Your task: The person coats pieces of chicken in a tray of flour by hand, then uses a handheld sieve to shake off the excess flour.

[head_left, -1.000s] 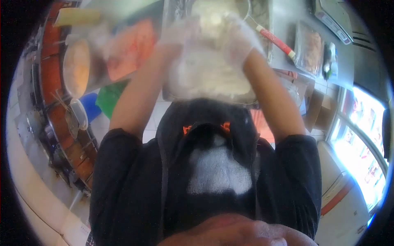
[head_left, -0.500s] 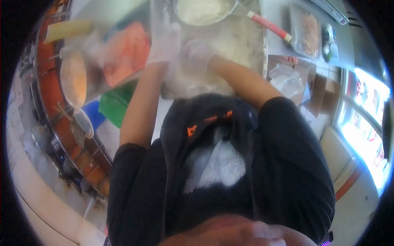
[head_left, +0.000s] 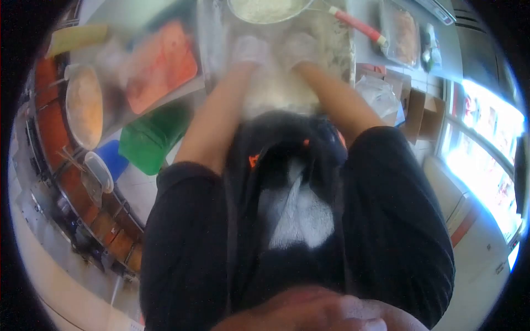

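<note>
My left hand (head_left: 251, 49) and my right hand (head_left: 302, 47) are side by side over a large tray (head_left: 335, 83) dusted with pale powder that looks like flour. Both hands look white, either gloved or coated with powder. Their fingers are blurred, so I cannot make out whether they hold anything. Just beyond them, a round sieve (head_left: 268, 6) filled with white powder lies at the far end of the tray. Its red handle (head_left: 358, 25) points right, over the tray's edge.
On the left are a red cutting board (head_left: 163, 69), a metal bowl (head_left: 84, 107) with orange contents, a green bin (head_left: 152, 140) and a blue bucket (head_left: 112, 160). A clear container of meat (head_left: 401, 33) stands right, above a plastic bag (head_left: 378, 94) and cardboard boxes (head_left: 425, 116).
My left hand has moved right and inward, and my right hand has moved right and slightly away from me. The view has shifted a little, so surrounding things appear further left.
</note>
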`<act>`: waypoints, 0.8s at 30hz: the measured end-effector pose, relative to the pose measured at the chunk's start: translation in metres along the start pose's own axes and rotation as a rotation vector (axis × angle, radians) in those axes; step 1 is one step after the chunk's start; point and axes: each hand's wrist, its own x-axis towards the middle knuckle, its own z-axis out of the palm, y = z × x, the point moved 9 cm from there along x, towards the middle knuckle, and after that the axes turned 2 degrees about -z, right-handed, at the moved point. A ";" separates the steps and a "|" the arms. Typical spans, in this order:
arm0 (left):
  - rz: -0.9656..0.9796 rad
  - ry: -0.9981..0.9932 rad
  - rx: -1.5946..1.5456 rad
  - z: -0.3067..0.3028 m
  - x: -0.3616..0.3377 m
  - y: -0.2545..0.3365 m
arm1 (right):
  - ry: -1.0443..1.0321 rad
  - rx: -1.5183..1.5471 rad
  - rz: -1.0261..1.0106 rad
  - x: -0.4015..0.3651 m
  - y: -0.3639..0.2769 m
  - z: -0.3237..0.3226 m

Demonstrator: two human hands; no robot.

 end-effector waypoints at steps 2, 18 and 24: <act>0.035 0.039 -0.038 -0.030 -0.004 0.002 | 0.401 -0.414 -0.074 -0.008 -0.034 -0.004; -0.202 0.346 0.078 -0.056 -0.109 -0.008 | -0.208 -0.081 -0.063 -0.048 -0.007 -0.056; -0.043 0.103 -0.049 0.008 -0.081 -0.019 | -0.485 -0.105 -0.394 -0.063 -0.029 0.013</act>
